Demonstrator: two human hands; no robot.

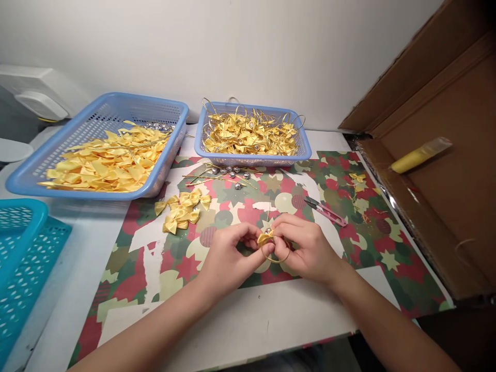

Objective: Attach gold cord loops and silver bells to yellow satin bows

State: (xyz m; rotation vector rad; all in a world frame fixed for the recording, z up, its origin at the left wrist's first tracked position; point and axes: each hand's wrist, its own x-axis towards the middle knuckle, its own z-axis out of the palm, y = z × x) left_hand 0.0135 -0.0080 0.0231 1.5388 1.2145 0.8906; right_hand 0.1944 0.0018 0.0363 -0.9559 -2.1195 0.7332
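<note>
My left hand (228, 256) and my right hand (306, 248) meet over the patterned mat (349, 243), both pinched on one small yellow ribbon bow (265, 237). A gold cord loop (276, 257) hangs from the bow, and a silver bead sits on top of it. A little pile of loose yellow bows (182, 209) lies on the mat to the left of my hands. Several silver beads (229, 174) and gold cords lie further back on the mat.
A blue basket (96, 116) of plain yellow bows stands at the back left. A smaller blue basket (302, 147) holds bows with gold loops. Pink snips (325, 211) lie right of my hands. A teal basket (23, 248) is at left, a cardboard box (437, 170) with a yellow tube (420, 155) at right.
</note>
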